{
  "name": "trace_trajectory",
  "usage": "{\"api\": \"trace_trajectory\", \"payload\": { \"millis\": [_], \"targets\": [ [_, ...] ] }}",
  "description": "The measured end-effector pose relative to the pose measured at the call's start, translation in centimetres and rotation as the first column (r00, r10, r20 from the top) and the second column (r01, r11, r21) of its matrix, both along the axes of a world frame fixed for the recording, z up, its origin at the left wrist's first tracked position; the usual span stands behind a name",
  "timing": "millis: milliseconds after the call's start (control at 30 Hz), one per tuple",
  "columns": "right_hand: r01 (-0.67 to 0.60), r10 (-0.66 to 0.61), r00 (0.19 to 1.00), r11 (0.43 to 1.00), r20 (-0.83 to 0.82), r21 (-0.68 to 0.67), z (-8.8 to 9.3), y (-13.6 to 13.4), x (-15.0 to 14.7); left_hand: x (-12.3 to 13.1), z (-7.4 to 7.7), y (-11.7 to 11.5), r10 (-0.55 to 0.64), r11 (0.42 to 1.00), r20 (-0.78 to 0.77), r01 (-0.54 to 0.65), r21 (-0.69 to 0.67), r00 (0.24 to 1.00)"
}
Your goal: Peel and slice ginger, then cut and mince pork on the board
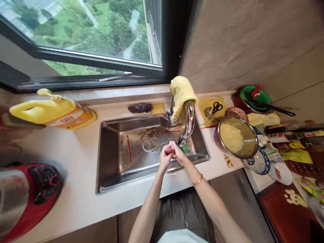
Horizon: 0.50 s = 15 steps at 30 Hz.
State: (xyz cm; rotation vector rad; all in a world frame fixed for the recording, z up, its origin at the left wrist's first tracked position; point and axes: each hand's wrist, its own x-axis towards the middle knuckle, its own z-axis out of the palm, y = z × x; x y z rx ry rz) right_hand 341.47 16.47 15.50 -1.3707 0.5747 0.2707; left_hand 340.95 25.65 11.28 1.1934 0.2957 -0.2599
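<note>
Over the right half of the steel sink [121, 168], my left hand [165, 156] and my right hand [179, 153] meet, fingers closed together. Something small and pinkish seems to be between them, mostly hidden by the fingers. Just above my right hand hangs the spout of the chrome faucet [189, 121], with a yellow cloth [182, 89] draped over it. A green object [186, 148] lies in the sink beside my right hand. Left of my hands, brownish scraps [149, 136] lie by the drain [150, 148].
A red stick [129, 148] lies in the sink. Behind it sit a dark scrubber [140, 107] and a yellow sponge [158, 109]. To the right stand a pot [249, 141], scissors [217, 107] and a patterned bowl [260, 162]. A yellow jug [55, 113] and red appliance [32, 195] stand left.
</note>
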Motion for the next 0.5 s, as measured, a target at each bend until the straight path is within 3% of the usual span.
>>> {"api": "trace_trajectory", "payload": {
  "millis": [167,267,367,500],
  "targets": [
    [0.080,-0.096,0.982,0.991,0.164,0.104,-2.3,1.4,-2.5,-1.7,-0.4,-0.1,-0.126,0.991,-0.008,0.126,0.035,0.992],
    [0.155,-0.164,0.953,0.986,0.256,0.054,-3.1,1.7,-2.4,-1.8,-0.7,0.0,-0.108,0.990,0.095,0.098,0.105,0.990],
    [0.227,-0.222,0.930,0.974,0.293,0.016,-3.3,2.2,-2.6,-1.3,-0.7,0.4,-0.168,0.967,0.171,0.129,0.220,0.971],
    [0.251,-0.231,0.913,0.968,0.335,-0.017,-3.7,2.5,-3.8,-0.6,-1.0,0.4,-0.192,0.951,0.147,0.147,0.271,0.970]
  ]
}}
